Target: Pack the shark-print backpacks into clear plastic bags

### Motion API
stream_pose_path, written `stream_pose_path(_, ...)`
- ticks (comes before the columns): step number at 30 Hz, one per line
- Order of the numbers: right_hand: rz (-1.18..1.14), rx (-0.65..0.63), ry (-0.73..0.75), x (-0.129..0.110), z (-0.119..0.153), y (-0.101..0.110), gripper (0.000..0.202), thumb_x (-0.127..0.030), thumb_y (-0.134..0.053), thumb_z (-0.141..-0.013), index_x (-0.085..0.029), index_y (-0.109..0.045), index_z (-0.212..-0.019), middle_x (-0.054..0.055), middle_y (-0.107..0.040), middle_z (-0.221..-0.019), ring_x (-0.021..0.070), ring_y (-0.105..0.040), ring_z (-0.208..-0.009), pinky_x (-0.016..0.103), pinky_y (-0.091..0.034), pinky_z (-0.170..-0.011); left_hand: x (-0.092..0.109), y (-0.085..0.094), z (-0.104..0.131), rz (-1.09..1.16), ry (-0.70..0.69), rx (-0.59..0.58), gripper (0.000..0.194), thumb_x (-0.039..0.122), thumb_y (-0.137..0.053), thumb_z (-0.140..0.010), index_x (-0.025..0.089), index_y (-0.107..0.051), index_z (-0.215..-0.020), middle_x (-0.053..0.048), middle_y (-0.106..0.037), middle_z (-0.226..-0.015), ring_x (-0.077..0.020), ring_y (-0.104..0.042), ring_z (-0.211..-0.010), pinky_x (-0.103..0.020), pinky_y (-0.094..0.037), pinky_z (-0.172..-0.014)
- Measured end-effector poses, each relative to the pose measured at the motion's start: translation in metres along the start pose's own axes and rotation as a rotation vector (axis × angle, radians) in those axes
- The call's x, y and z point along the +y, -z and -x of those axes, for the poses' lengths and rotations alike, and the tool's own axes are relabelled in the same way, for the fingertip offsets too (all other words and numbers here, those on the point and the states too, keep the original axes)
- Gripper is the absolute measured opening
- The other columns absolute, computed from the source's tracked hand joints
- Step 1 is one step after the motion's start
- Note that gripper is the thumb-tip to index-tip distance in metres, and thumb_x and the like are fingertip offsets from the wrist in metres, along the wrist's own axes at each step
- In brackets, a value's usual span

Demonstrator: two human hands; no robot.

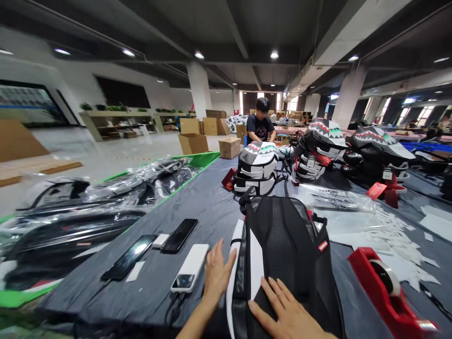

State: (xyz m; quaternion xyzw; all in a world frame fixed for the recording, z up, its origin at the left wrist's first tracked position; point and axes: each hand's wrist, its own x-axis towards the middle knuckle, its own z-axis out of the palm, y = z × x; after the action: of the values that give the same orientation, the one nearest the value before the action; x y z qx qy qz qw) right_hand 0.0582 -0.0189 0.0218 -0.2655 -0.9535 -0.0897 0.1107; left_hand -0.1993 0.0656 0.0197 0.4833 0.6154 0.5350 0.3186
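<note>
A black backpack with a white side stripe lies on the dark-covered table, its padded back facing up. My right hand rests on its lower part, fingers spread. Beside its left edge is my left hand, thumb and fingers apart with nothing in them; whether it touches the bag I cannot tell. Just left of that hand lies a white power bank with cables plugged in. Beyond it are a black phone, a small white block and a second phone.
Stacked backpacks with red tags stand ahead. A red tape dispenser, clear plastic bags and white paper slips lie right. Bagged backpacks fill a green-edged bin at left. A co-worker stands across the table near cardboard boxes.
</note>
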Motion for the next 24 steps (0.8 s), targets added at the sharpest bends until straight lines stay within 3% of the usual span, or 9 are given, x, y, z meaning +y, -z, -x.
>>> stream_pose_path(2,0.04,0.056,-0.029,0.001,-0.005,-0.027,0.069,-0.04,-0.063,-0.096,-0.043,-0.031,-0.156,0.012,-0.058,-0.146,0.0318,-0.062,-0.122,0.043,-0.055,-0.094,0.022,-0.007,-0.015,-0.135,-0.241,0.087,0.04,0.047,-0.061,-0.084,0.023,-0.062,-0.115,-0.014,-0.064,-0.123,-0.0372,-0.05,-0.128,-0.052,-0.031,-0.116)
stream_pose_path(4,0.021,0.07,-0.066,0.006,-0.016,-0.038,0.059,-0.047,-0.066,-0.092,-0.048,-0.044,-0.147,0.008,-0.062,-0.139,0.03,-0.066,-0.109,0.041,-0.057,-0.085,0.053,-0.023,-0.04,-0.199,-0.333,0.047,0.039,0.045,-0.06,-0.086,0.022,-0.061,-0.118,-0.014,-0.064,-0.12,-0.0354,-0.054,-0.123,-0.049,-0.035,-0.113)
stream_pose_path(8,-0.067,-0.012,-0.031,0.014,-0.043,-0.016,0.052,-0.047,-0.068,-0.09,-0.043,-0.053,-0.14,0.007,-0.066,-0.124,0.0241,-0.065,-0.086,0.035,-0.055,-0.07,0.104,-0.067,-0.108,-0.251,-0.092,0.032,0.056,0.034,-0.086,-0.062,0.02,-0.059,-0.109,-0.019,-0.054,-0.137,-0.0403,-0.042,-0.138,-0.048,-0.03,-0.116)
stream_pose_path(11,-0.167,-0.084,0.042,0.021,-0.054,0.023,0.047,-0.048,-0.064,-0.093,-0.033,-0.056,-0.137,0.006,-0.067,-0.116,0.0182,-0.064,-0.077,0.026,-0.049,-0.061,0.107,-0.08,-0.145,-0.219,0.076,0.021,0.049,0.02,-0.087,-0.052,0.02,-0.056,-0.09,-0.021,-0.059,-0.129,-0.0437,-0.043,-0.137,-0.048,-0.037,-0.11)
stream_pose_path(13,-0.264,-0.106,-0.008,0.034,-0.057,0.049,0.044,-0.053,-0.062,-0.094,-0.028,-0.06,-0.129,0.004,-0.068,-0.111,0.0161,-0.065,-0.076,0.024,-0.046,-0.06,0.098,-0.067,-0.16,-0.186,0.161,0.004,0.043,0.015,-0.084,-0.052,0.023,-0.052,-0.079,-0.016,-0.067,-0.11,-0.0416,-0.05,-0.132,-0.042,-0.043,-0.101)
stream_pose_path(17,-0.256,-0.088,-0.22,0.088,-0.079,0.075,0.022,-0.038,-0.064,-0.095,-0.021,-0.069,-0.106,0.007,-0.069,-0.1,0.0208,-0.066,-0.089,0.029,-0.049,-0.075,0.072,-0.001,-0.164,-0.089,0.334,-0.063,0.029,0.016,-0.078,-0.064,0.023,-0.05,-0.067,-0.001,-0.059,-0.063,-0.0293,-0.068,-0.09,-0.033,-0.05,-0.073)
stream_pose_path(20,-0.263,-0.035,-0.263,0.129,-0.128,0.062,0.016,-0.022,-0.063,-0.093,-0.019,-0.069,-0.107,0.01,-0.068,-0.111,0.0235,-0.064,-0.104,0.033,-0.05,-0.089,0.054,0.038,-0.149,0.044,0.497,-0.13,0.02,0.017,-0.071,-0.081,0.018,-0.055,-0.068,0.005,-0.052,-0.056,-0.0146,-0.058,-0.057,-0.027,-0.048,-0.058)
stream_pose_path(22,-0.295,0.002,-0.251,0.142,-0.174,0.047,0.027,-0.017,-0.061,-0.092,-0.021,-0.066,-0.118,0.01,-0.066,-0.123,0.023,-0.061,-0.114,0.033,-0.049,-0.096,0.043,0.042,-0.143,0.149,0.56,-0.12,0.022,0.021,-0.066,-0.091,0.015,-0.057,-0.072,0.006,-0.053,-0.059,-0.0087,-0.051,-0.052,-0.023,-0.047,-0.054)
stream_pose_path(24,-0.293,-0.02,-0.249,0.141,-0.222,0.033,0.032,-0.018,-0.061,-0.093,-0.021,-0.064,-0.125,0.011,-0.065,-0.128,0.0227,-0.061,-0.117,0.033,-0.047,-0.097,0.031,0.032,-0.144,0.242,0.579,-0.064,0.025,0.029,-0.063,-0.096,0.014,-0.058,-0.077,0.006,-0.054,-0.063,-0.0066,-0.05,-0.051,-0.02,-0.046,-0.052)
